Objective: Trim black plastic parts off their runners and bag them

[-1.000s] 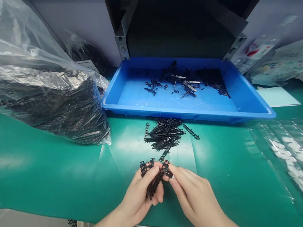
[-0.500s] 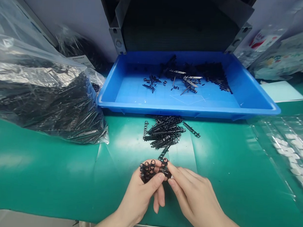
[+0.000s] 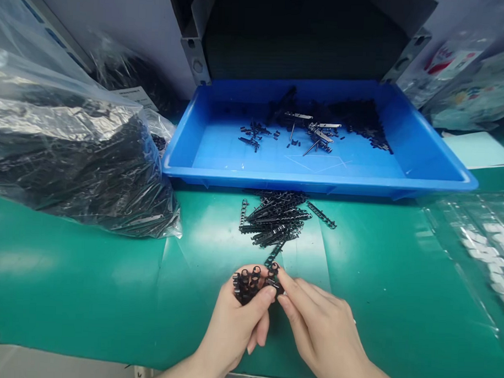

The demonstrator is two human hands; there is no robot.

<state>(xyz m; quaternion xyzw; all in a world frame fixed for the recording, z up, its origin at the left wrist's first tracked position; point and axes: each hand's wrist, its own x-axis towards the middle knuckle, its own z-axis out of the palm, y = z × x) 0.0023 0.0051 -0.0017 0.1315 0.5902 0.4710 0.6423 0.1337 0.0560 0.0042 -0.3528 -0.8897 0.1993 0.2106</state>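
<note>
My left hand is closed around several black plastic strips that have rows of round loops; their ends stick up above the fingers. Between the left thumb and the right fingertips sits another black looped strip, with a small dark piece at its lower end. My right hand pinches that strip from the right with thumb and forefinger; the exact contact is partly hidden. Just beyond the hands, a heap of similar black strips lies on the green mat, with one strip apart on its right.
A blue tray with loose black and silvery parts stands behind the heap. To the left bulges a clear plastic bag of black parts. Clear trays with white pieces lie at right, below a pale paper. The green mat covers the table.
The view has shifted slightly. The left hand's lower fingers have curled in a little, and the right fingertips have shifted slightly at the strip. Both hands keep their hold.
</note>
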